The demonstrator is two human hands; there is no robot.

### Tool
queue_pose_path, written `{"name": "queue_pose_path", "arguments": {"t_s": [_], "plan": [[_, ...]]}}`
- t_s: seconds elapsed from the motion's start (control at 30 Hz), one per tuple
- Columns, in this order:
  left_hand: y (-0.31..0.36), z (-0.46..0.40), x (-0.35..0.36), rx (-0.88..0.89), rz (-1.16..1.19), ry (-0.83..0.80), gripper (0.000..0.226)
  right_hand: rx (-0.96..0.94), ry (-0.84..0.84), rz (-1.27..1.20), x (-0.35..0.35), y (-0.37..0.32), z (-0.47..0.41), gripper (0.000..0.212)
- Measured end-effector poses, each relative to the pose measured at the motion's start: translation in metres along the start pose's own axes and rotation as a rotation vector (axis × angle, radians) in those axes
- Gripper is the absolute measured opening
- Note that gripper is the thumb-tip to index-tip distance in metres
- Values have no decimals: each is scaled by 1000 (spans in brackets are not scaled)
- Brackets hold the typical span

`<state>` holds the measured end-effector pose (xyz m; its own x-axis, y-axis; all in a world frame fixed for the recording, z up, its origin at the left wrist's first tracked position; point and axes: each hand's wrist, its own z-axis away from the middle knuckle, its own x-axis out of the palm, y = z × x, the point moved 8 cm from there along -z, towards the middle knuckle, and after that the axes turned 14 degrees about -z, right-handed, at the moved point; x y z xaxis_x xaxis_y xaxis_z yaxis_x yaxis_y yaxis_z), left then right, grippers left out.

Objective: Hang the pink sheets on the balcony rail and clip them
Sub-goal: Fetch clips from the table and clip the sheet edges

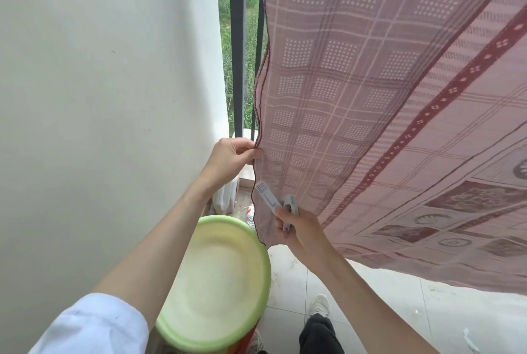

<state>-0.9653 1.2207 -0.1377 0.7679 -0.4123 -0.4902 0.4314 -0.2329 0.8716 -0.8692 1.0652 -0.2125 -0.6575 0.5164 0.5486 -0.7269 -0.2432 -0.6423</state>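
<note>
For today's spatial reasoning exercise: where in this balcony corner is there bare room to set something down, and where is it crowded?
Bare floor tiles lie open between the person's shoe and the pink sheet's hanging lower edge. The green basin's inside looks empty. Crowded: the corner between wall and railing, where the left hand pinches the sheet's edge, the right hand holds clips, and clutter sits on the floor.

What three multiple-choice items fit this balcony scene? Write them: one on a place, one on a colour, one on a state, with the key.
1. Where is the basin?
A. under the left forearm
B. on the rail
C. right of the shoe

2. What colour is the basin's rim?
A. blue
B. green
C. black

3. What is the right hand doing?
A. hanging idle
B. pressing the wall
C. gripping clips

Key: 1 A, it sits below that arm by the wall. 2 B, the rim is light green. 3 C, white clips stick out of it, while the left hand pinches the sheet edge.
</note>
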Motion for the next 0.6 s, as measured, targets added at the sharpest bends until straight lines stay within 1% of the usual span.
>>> {"name": "queue_pose_path", "arguments": {"t_s": [0.03, 0.1, 0.17, 0.3, 0.37, 0.47, 0.53, 0.6], "plan": [[0, 0, -1, -12, -3, -11, 11, 80, -18, -114, 9, 11, 1, 6], [1, -1, -2, -31, -41, -34, 13, 192, -33, -253, 21, 30, 2, 8], [2, -3, -4, -45, -109, -44, 9, 236, -25, -369, 31, 42, -2, 5], [7, -3, -12, -73, -122, -35, 6, 244, -16, -537, 49, 50, -10, 11], [8, -1, -12, -84, -143, -44, 12, 252, -21, -597, 56, 54, -14, 11], [7, 2, -16, -114, -202, 1, 13, 243, -71, -693, 67, 56, -18, 8], [7, 4, -17, -135, -205, 33, 12, 217, -90, -761, 72, 54, -20, 15], [8, 6, -18, -136, -205, 54, 13, 200, -108, -808, 75, 53, -22, 13]]}}
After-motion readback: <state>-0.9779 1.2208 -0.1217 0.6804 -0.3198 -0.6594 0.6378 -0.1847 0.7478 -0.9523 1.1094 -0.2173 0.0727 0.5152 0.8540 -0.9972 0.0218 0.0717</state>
